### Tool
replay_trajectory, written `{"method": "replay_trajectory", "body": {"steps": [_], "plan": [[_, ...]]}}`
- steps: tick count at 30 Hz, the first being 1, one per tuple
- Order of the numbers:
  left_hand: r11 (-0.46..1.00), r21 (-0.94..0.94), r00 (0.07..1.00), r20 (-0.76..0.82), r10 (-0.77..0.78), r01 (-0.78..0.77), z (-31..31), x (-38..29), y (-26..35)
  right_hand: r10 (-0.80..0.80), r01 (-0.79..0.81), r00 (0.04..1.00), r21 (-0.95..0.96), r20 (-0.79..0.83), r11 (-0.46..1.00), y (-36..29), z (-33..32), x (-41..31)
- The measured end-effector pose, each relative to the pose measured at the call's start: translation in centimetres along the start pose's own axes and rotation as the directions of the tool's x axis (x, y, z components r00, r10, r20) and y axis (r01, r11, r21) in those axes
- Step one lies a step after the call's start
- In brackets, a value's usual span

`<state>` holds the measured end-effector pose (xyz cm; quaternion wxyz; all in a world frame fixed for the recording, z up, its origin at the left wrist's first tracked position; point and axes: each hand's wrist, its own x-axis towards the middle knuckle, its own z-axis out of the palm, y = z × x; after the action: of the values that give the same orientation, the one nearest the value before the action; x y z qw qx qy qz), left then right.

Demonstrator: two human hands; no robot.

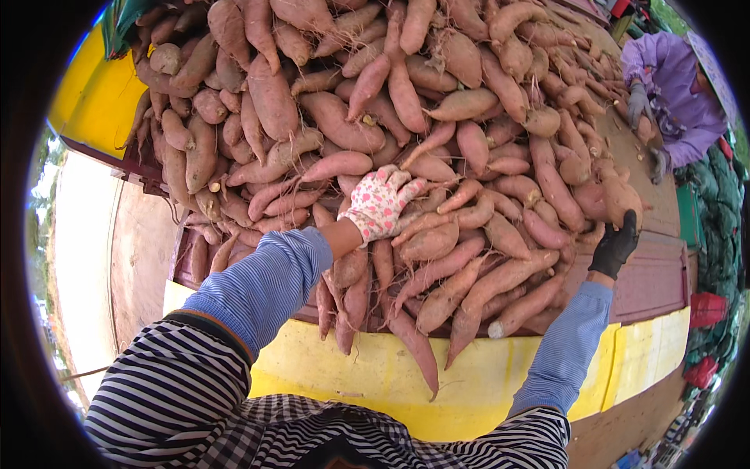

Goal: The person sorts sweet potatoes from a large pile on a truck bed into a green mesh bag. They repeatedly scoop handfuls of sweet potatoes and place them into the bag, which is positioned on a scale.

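Note:
A large heap of sweet potatoes (328,123), reddish and dusted with soil, fills the middle of the head view. My left hand (381,202), in a white glove with pink spots, rests on the heap with its fingers spread over some roots; whether it grips one is hidden. At the right edge of the heap my right hand (615,245), in a black glove, holds a large round sweet potato (621,202). Several long sweet potatoes (416,346) hang over the near edge, between my forearms.
Yellow sheeting (328,366) covers the near edge of the dark red platform (650,281). At the upper right a person in a purple top (674,88) works with gloved hands. Green net sacks (718,228) and red bags (708,309) line the right side.

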<state>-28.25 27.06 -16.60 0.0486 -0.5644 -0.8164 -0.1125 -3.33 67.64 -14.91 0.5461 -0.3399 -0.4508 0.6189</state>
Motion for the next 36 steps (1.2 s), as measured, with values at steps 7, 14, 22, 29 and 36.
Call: {"method": "replay_trajectory", "body": {"steps": [7,14,22,29,36], "plan": [[0.996,0.073,0.998,0.021,-0.053,0.052,0.3,0.7,-0.2,0.067,-0.076,0.997,0.536,0.037,0.841,-11.0,-11.3,-13.9],[0.987,0.163,1.000,0.021,-0.003,0.000,2.0,0.9,-0.8,0.171,-0.112,0.926,0.188,-0.337,0.976,-17.0,-19.7,-28.8],[0.985,0.173,0.999,0.039,-0.003,-0.004,1.3,0.6,-0.2,0.127,-0.375,0.927,-0.889,-0.353,0.262,-17.7,-28.9,-43.3],[0.998,0.049,0.999,0.027,-0.039,0.038,0.3,0.4,-0.5,-0.260,0.250,0.937,-0.967,0.232,0.038,-12.1,-14.8,-24.9],[0.999,-0.018,0.998,0.056,-0.034,0.035,-0.6,0.1,0.2,0.214,0.038,0.973,-0.844,-0.091,-0.536,-7.0,-6.5,-9.0]]}}
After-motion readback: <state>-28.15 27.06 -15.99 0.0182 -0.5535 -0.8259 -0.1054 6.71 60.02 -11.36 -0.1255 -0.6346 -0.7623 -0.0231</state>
